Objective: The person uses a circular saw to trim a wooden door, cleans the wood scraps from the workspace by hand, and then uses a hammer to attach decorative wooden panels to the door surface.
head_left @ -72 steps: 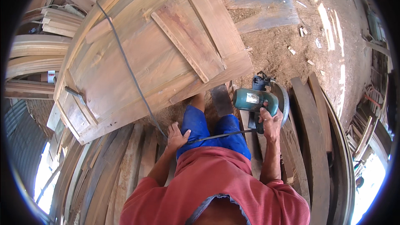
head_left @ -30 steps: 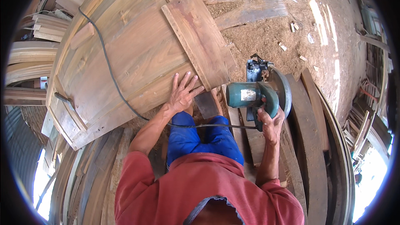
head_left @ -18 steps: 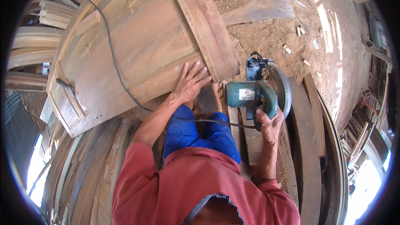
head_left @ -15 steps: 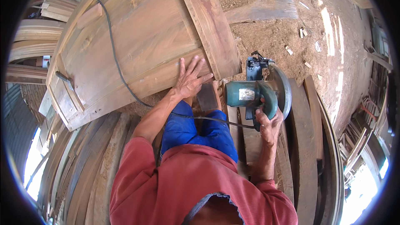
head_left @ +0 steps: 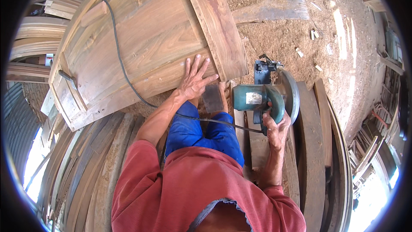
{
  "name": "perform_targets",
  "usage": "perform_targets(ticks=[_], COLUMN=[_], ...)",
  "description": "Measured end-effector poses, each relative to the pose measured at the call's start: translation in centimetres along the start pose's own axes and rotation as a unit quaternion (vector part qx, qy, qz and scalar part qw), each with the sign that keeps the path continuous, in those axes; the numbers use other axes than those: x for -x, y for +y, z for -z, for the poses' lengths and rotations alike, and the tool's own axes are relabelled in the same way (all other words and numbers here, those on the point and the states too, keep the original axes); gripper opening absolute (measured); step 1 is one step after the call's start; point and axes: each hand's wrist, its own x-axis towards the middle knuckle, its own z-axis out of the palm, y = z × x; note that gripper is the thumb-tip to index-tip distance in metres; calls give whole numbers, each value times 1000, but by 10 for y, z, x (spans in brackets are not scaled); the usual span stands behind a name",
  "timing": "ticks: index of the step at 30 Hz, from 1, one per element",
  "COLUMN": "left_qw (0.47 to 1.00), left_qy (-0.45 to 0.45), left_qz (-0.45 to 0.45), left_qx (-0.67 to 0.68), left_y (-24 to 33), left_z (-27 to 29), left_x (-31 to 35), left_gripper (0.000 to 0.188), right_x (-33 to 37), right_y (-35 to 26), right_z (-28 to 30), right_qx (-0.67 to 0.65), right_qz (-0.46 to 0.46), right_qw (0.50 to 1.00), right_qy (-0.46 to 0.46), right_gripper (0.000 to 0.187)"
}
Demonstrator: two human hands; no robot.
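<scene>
My right fingers (head_left: 268, 120) grip the saw (head_left: 249, 96); left fingers (head_left: 196, 66) spread on the panel (head_left: 146, 38), I should steady the board (head_left: 219, 28) firmly.

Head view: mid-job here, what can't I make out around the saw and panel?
All in the head view:
Right hand: part of its grip, hidden by the handle.
Circular saw: the blade's underside, hidden by the saw itself.
White label: print too small to read.
Wooden panel: far end, cut off by the top edge.
Feet: hidden by the panel and reddish-brown board.
</scene>
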Motion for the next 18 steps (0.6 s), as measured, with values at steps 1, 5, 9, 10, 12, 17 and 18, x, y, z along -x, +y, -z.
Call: perform_targets(ticks=[1,5,9,10,12,17,18], left_qw=[1000,1000,1000,1000,1000,999,999], left_qy=[5,11,8,9,12,35,36], left_qz=[-4,-11,-8,-8,-8,-22,-22], left_qx=[2,17,22,23,25,23,24], left_y=[0,1,0,0,-1,-2,-2], left_z=[1,2,1,1,0,-2,-1], left_x=[1,0,0,1,1,1,1], left_gripper=[80,77,74,73,72,74,74], right_x=[0,2,4,4,4,4,4], right_y=[0,1,-5,-5,-6,-5,-6], right_z=[0,1,0,-1,-2,-2,-2], right_qx=[-1,3,-10,-10,-17,-7,-5], right_qz=[1,-21,-24,-23,-38,-17,-16], right_qw=[1000,1000,1000,1000,999,1000,1000], right_qy=[0,2,-6,-5,-10,-10,-10], right_gripper=[50,51,54,54,55,53,52])
